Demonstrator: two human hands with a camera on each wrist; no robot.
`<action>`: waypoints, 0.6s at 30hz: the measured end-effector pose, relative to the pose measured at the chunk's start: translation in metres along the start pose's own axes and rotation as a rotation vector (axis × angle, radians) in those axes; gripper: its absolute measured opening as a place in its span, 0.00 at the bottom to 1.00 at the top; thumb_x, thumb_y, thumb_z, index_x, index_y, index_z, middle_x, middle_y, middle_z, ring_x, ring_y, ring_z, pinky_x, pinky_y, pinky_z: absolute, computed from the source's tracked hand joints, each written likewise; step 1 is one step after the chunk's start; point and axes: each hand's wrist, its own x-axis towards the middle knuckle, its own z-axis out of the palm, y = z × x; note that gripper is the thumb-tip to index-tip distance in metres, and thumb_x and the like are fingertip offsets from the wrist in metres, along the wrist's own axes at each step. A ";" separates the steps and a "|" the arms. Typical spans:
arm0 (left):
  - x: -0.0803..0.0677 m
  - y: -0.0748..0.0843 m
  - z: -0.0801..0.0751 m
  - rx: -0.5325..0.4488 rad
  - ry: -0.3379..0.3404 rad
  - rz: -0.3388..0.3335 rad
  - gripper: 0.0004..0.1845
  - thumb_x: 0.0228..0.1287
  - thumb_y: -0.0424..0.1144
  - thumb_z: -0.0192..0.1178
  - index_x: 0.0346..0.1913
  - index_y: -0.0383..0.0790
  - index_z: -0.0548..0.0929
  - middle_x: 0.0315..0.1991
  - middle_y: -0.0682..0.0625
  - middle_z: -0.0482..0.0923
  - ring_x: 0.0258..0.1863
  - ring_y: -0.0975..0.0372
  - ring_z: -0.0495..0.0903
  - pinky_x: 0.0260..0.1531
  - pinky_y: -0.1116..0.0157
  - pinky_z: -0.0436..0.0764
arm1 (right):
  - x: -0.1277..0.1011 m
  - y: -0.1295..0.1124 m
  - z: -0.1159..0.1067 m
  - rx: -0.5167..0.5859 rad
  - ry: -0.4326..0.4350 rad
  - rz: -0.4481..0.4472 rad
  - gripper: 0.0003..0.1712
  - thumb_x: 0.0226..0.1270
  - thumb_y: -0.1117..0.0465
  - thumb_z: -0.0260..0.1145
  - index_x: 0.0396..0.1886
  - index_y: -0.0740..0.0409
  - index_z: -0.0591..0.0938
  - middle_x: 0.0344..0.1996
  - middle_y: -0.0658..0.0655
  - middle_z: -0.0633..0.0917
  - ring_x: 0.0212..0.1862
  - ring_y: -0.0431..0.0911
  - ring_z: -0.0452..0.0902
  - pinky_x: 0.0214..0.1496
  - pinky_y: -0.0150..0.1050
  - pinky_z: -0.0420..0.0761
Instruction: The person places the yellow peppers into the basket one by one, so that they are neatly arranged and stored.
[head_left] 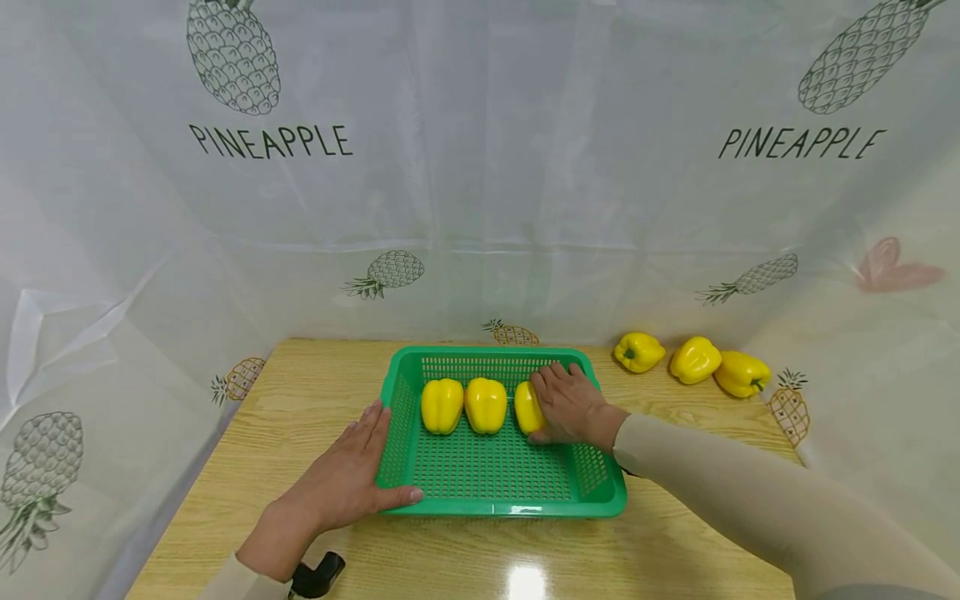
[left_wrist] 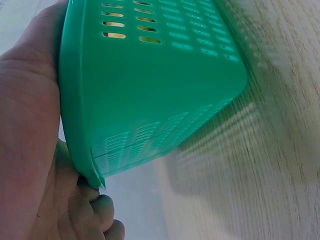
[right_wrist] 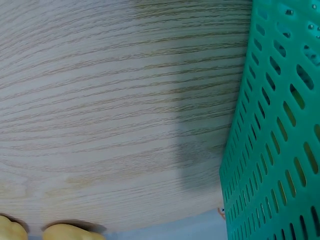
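A green plastic basket point(head_left: 480, 507) with slotted sides stands on the table. Two yellow bell peppers, a left one point(head_left: 442, 407) and a middle one point(head_left: 486, 406), sit side by side inside it. My right hand point(head_left: 567, 404) reaches over the basket's right side and grips a third yellow bell pepper point(head_left: 528, 408), partly covered by the fingers. At the near left corner my left hand point(head_left: 352, 471) rests against the rim, fingers extended along the left side and thumb along the front. The left wrist view shows that hand against the basket rim point(left_wrist: 72, 90). The right wrist view misses the right hand.
Three more yellow bell peppers, a left one point(head_left: 639, 352), a middle one point(head_left: 695, 360) and a right one point(head_left: 742, 373), lie at the table's back right. The wooden table point(head_left: 315, 392) meets a white curtain point(head_left: 480, 183) printed with pineapples at the back and sides.
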 end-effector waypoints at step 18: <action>0.000 0.001 -0.002 -0.011 -0.015 -0.012 0.72 0.57 0.85 0.56 0.84 0.28 0.48 0.85 0.32 0.42 0.84 0.39 0.50 0.79 0.39 0.59 | -0.007 0.008 -0.006 0.082 0.187 -0.010 0.56 0.59 0.18 0.64 0.65 0.62 0.76 0.56 0.61 0.81 0.53 0.56 0.76 0.53 0.51 0.75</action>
